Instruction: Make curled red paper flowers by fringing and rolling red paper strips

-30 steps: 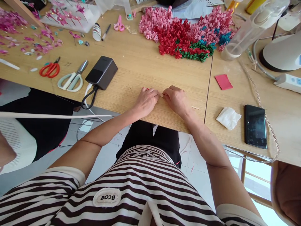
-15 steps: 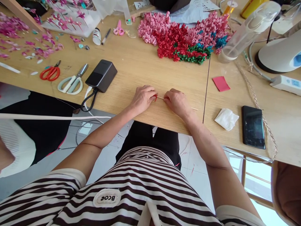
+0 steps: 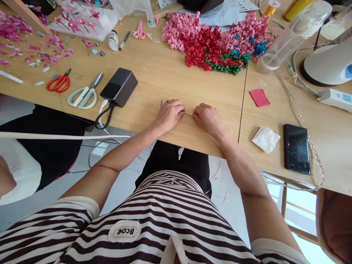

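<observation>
A thin wooden stick (image 3: pixel 188 114) runs between my two hands, just above the table's front edge. My left hand (image 3: pixel 169 115) grips one end with its fingers curled. Red paper showed at that end earlier, and those fingers now hide it. My right hand (image 3: pixel 207 118) pinches the stick further along, its far end barely showing past the wrist. Both hands rest on the light wooden table (image 3: pixel 154 69). Beyond them lies a large mass of pink, red, green and teal paper coils (image 3: pixel 211 46).
Orange-handled scissors (image 3: pixel 58 83), white-handled shears (image 3: pixel 84 92) and a black power bank (image 3: pixel 119 87) with cables lie left of my hands. To the right are a red paper square (image 3: pixel 260 97), a crumpled tissue (image 3: pixel 265 139) and a black phone (image 3: pixel 297 148).
The red paper at the stick's end, visible earlier beside my left fingers, is now hidden in them. My hands have stayed in nearly the same place.
</observation>
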Available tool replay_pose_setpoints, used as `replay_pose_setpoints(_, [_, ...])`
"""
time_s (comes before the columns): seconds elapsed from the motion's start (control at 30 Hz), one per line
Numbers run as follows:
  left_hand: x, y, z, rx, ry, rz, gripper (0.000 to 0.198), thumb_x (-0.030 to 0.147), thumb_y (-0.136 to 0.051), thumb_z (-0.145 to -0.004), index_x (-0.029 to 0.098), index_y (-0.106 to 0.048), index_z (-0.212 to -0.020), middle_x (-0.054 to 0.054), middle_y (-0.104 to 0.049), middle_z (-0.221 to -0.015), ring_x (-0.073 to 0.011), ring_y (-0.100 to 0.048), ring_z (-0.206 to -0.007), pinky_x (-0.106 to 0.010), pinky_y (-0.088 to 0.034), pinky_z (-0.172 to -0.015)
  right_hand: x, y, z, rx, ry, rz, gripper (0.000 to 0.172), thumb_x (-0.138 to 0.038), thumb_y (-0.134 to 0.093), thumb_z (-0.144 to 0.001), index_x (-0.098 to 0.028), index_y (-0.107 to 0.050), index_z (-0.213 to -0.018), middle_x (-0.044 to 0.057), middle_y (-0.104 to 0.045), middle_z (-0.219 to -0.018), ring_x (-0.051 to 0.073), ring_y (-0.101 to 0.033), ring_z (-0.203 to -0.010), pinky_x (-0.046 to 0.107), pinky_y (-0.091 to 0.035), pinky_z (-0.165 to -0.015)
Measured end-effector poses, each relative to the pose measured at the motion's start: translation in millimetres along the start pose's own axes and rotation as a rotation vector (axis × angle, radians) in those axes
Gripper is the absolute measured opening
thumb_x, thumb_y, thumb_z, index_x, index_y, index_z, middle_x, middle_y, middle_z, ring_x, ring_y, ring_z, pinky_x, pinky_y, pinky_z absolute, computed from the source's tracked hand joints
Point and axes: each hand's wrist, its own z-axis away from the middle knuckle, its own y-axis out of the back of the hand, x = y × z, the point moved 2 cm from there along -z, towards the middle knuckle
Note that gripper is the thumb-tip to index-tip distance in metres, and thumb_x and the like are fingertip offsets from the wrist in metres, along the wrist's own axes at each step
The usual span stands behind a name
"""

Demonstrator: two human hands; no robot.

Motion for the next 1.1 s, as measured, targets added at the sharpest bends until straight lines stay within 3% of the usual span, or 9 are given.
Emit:
replay_pose_setpoints(0.1, [-1, 1.0, 2, 0.016, -0.006, 0.004, 0.020, 0.018, -0.055, -0.098, 0.019, -0.075, -0.099, -0.007, -0.075, -0.110, -0.0245, -0.067, -0.105, -0.047, -0.036, -0.103, 6, 5, 1, -0.022, 0.016, -0.004, 0.028, -0.016, -0.048, -0.097, -0.012, -0.074, -0.106, 0.015, -0.075, -0.113, 0.026, -0.069, -0.101, 0.033, -0.045, -0.083])
replay_pose_setpoints(0.23, [-4, 7.3, 15, 0.126, -0.018, -0.004, 0.023, 0.019, -0.057, -0.098, 0.021, -0.073, -0.113, -0.009, -0.072, -0.122, -0.0260, -0.064, -0.118, -0.047, -0.036, -0.107, 7, 10, 3, -0.064, 0.049, -0.017, 0.029, -0.014, -0.046, -0.097, -0.013, -0.074, -0.105, 0.015, -0.076, -0.113, 0.026, -0.069, -0.101, 0.032, -0.045, -0.083])
replay_pose_setpoints(0.4, [2, 8.9, 45, 0.207, -0.062, -0.016, 0.024, 0.022, -0.052, -0.101, 0.021, -0.076, -0.102, -0.008, -0.074, -0.107, -0.0239, -0.066, -0.108, -0.044, -0.043, -0.102, 2, 8, 5, -0.065, 0.143, -0.076, 0.030, -0.012, -0.046, -0.097, -0.015, -0.074, -0.106, 0.013, -0.075, -0.111, 0.022, -0.067, -0.101, 0.030, -0.044, -0.084])
replay_pose_setpoints(0.53, [10, 3.5, 59, 0.202, -0.115, -0.047, 0.029, 0.026, -0.048, -0.104, 0.020, -0.077, -0.103, -0.007, -0.076, -0.103, -0.0221, -0.068, -0.104, -0.041, -0.046, -0.095, 1, 3, 6, -0.041, 0.211, -0.135, 0.027, -0.012, -0.049, -0.096, -0.016, -0.074, -0.104, 0.011, -0.075, -0.108, 0.021, -0.066, -0.098, 0.029, -0.043, -0.085])
replay_pose_setpoints(1.1, [13, 1.3, 50, 0.151, -0.046, -0.128, 0.030, 0.024, -0.047, -0.103, 0.019, -0.077, -0.105, -0.008, -0.074, -0.095, -0.0214, -0.067, -0.092, -0.037, -0.045, -0.083, -8, 2, 9, -0.102, 0.229, -0.046, 0.027, -0.018, -0.048, -0.100, -0.017, -0.075, -0.101, 0.010, -0.073, -0.106, 0.019, -0.063, -0.089, 0.029, -0.038, -0.074])
